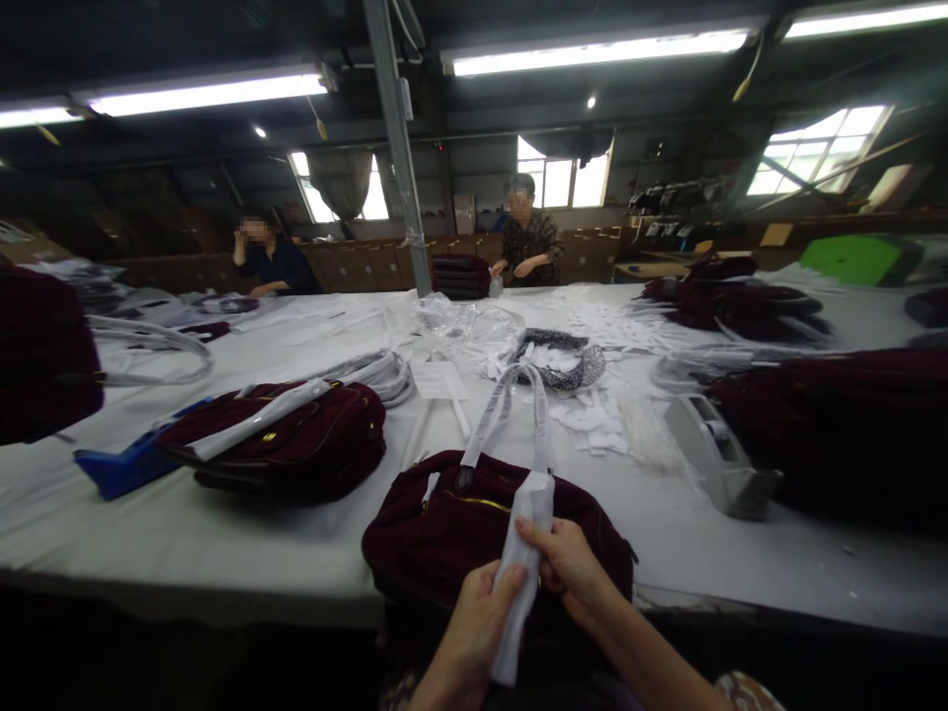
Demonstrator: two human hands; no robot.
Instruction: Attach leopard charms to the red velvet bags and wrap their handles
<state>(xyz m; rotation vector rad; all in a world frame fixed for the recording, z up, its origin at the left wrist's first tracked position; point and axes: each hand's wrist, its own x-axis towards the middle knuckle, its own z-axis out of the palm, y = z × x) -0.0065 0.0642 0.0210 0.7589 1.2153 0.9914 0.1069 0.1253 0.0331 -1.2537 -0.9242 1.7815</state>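
Left hand (481,607) and right hand (567,558) gripped long white wrapping (534,494), seemingly unfinished, over a maroon fabric bag (422,523), its looped handle (540,425) already sheathed.

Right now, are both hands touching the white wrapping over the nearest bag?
Touching. The head view shows the left hand and right hand gripping the white wrapping from either side.

At lower centre, a rounded burgundy bag (436,528) is matt cloth with 1 shiny, gold, metallic-looking zip (481,502); the white strip-shaped wrapping (529,502) looks smooth. At mid-frame, a crumpled heap of clear plastic film (474,331) shines.
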